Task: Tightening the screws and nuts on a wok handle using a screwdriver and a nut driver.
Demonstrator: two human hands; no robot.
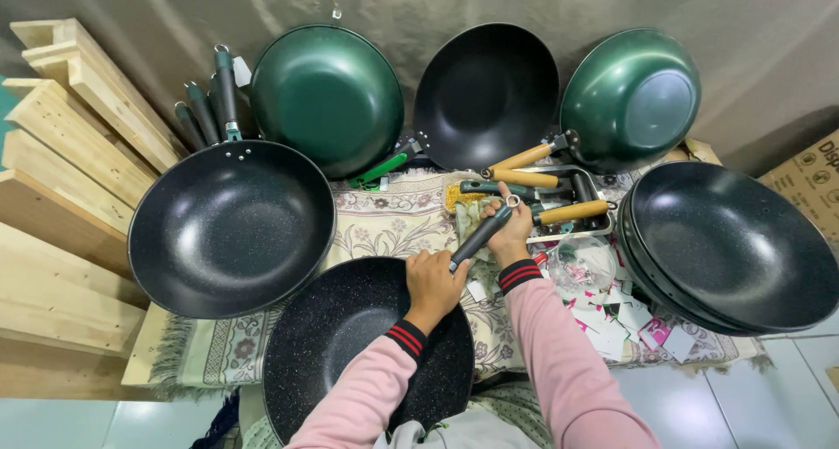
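A black speckled wok (341, 335) lies on the patterned cloth right in front of me. Its dark handle (481, 233) with a metal end ring points up and to the right. My left hand (434, 283) grips the wok where the handle joins the rim. My right hand (510, 231) is closed around the handle's far end. Both arms wear pink sleeves with red and black cuffs.
Another black wok (229, 226) sits to the left, with a stack of black woks (730, 244) at right. Two green woks (328, 95) (631, 95) and a black one (486, 91) lean against the back wall. Wooden planks (61, 178) lie left. Paper tags (612, 314) are scattered at right.
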